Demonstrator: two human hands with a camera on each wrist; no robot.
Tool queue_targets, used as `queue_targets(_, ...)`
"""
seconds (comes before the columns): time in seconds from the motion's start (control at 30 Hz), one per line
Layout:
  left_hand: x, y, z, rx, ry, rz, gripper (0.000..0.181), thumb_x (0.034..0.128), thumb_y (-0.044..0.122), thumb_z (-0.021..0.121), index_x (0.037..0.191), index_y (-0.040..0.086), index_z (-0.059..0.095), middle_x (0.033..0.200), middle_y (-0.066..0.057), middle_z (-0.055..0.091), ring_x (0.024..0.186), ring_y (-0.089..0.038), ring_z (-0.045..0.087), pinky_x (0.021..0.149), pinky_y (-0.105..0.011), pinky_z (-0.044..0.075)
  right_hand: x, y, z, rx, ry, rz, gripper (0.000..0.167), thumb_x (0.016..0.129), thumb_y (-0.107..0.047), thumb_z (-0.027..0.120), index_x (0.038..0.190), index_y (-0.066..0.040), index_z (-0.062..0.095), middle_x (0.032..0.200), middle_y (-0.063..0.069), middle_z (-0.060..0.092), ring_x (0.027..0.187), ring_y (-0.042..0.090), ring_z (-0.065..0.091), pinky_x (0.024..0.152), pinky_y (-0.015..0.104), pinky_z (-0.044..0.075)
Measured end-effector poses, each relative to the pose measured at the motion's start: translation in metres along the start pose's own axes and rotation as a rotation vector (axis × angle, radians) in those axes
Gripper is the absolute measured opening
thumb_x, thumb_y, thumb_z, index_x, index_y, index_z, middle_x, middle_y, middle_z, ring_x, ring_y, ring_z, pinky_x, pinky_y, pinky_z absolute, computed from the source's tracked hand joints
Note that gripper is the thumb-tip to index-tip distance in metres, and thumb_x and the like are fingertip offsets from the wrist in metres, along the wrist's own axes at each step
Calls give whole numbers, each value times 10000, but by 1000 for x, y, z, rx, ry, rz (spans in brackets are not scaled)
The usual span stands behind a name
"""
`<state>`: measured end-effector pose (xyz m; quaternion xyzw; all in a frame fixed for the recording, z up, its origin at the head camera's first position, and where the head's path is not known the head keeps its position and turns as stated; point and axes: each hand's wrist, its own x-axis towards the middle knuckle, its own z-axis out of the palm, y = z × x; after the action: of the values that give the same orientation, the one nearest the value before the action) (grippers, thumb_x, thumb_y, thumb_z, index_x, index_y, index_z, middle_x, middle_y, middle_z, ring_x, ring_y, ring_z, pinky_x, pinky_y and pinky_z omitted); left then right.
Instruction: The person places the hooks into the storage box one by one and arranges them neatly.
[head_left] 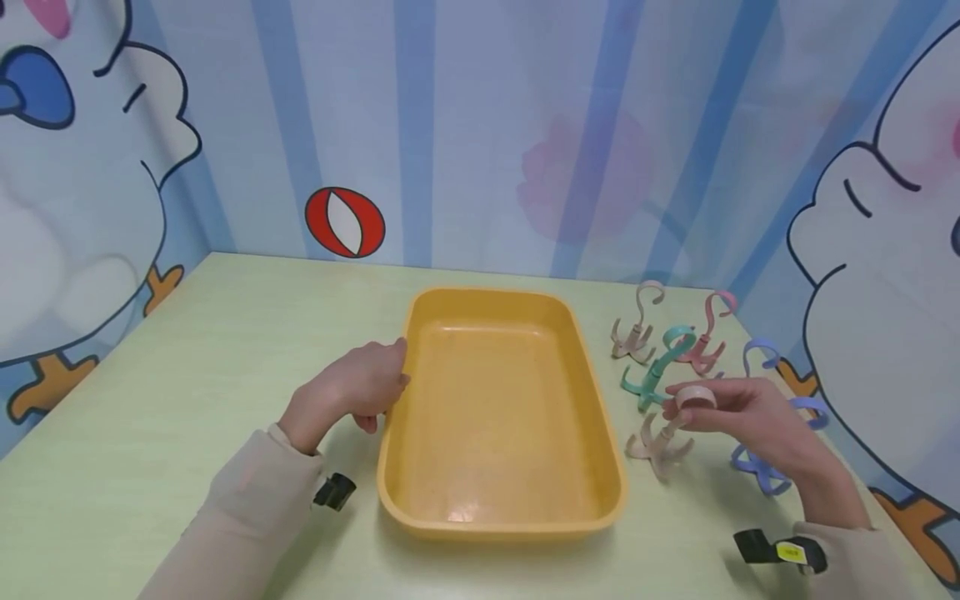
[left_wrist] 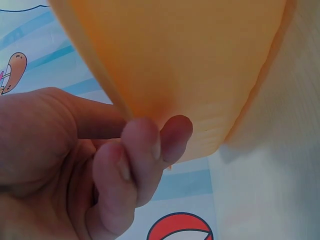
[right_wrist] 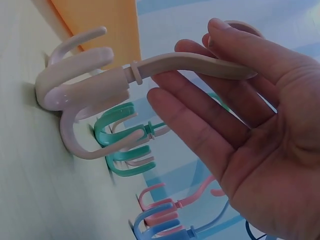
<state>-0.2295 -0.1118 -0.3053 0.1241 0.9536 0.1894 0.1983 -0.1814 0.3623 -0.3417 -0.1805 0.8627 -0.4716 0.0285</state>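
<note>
My left hand (head_left: 360,383) grips the left rim of a yellow plastic tray (head_left: 495,417); in the left wrist view its fingers curl against the tray's outer wall. To the right of the tray, my right hand (head_left: 761,421) pinches the curled top of a beige four-claw hanging hook (right_wrist: 85,87) between thumb and fingers. The claws of this hook point upward, and its base is at the table surface. A green claw hook (head_left: 651,383) stands just behind it. The tray holds nothing.
Farther back on the table are another beige claw hook (head_left: 633,337) and a pink claw hook (head_left: 701,354). Blue-purple claw hooks (head_left: 759,471) stand at the right, partly behind my right hand. A striped cartoon backdrop (head_left: 480,125) surrounds the pale table (head_left: 150,433).
</note>
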Motion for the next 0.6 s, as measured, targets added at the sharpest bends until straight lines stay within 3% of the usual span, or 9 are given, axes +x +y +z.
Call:
queue_targets(0.1, 0, 0, 0, 5, 2, 1, 532, 1114, 143, 488, 1581, -41, 312, 989, -137, 602, 513, -213, 636, 549, -279, 571, 0, 1, 0, 29, -6, -14, 297, 1018, -40, 673, 1304, 26, 719, 1106, -21, 819, 1104, 13, 727, 882, 219, 601)
queue_targets(0.3, -1, 0, 1, 11, 9, 4, 505, 1113, 141, 487, 1562, -38, 340, 999, -139, 596, 514, -216, 636, 571, -280, 572, 1, 0, 2, 28, 15, -49, 237, 1025, -21, 652, 1233, 41, 747, 1127, -5, 815, 1266, -67, 609, 910, 197, 583)
queue_targets(0.6, -2, 1, 0, 3, 20, 17, 475, 1108, 127, 488, 1537, -38, 367, 965, -137, 595, 510, -213, 639, 556, -281, 574, 1, -7, 2, 7, 93, 7, 251, 1024, -112, 692, 1228, 18, 756, 1151, -15, 811, 1311, -107, 564, 933, 180, 565)
